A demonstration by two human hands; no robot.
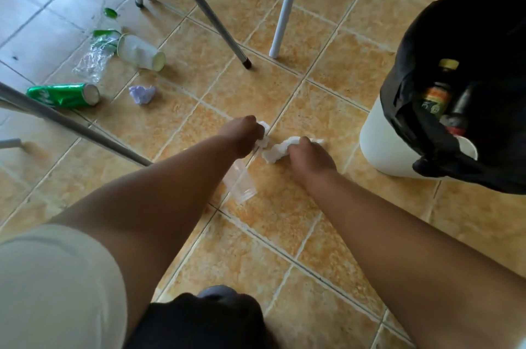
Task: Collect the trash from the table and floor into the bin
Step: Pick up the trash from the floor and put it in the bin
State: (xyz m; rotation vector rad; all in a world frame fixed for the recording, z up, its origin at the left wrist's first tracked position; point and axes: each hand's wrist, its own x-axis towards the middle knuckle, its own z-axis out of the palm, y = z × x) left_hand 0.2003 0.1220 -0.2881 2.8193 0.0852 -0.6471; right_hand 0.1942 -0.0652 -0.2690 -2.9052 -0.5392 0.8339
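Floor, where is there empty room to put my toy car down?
Bare tiles lie between the white leg and the bin, and nearest the camera between the two arms. It is crowded far left: crushed bottle, paper cup, green can, paper ball. The left hand and right hand grip tissues mid-floor, beside a clear cup.

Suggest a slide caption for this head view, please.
Both hands, left hand and right hand, gather crumpled tissues from the tiled floor beside the lined bin.

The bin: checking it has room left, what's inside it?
Inside the bin, lined with a black bag, stand two dark bottles. Whatever lies deeper is covered by the bag.
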